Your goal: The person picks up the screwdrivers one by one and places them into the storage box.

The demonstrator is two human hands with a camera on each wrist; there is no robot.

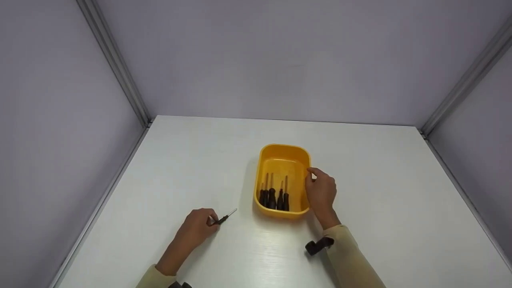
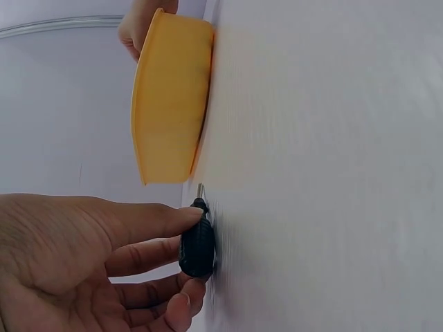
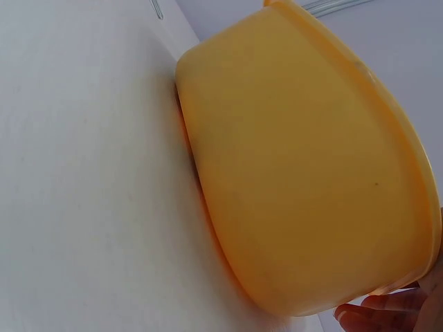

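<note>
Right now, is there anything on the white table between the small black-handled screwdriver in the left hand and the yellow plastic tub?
Nothing visible: only bare white table lies between the small black-handled screwdriver, pinched by the left hand, and the yellow plastic tub.

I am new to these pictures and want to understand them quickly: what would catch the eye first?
The yellow tub in the middle of the white table stands out, with several dark-handled screwdrivers lying inside. The right hand holds its right rim. Nearer the viewer, the left hand pinches one small screwdriver lying on the table.
</note>
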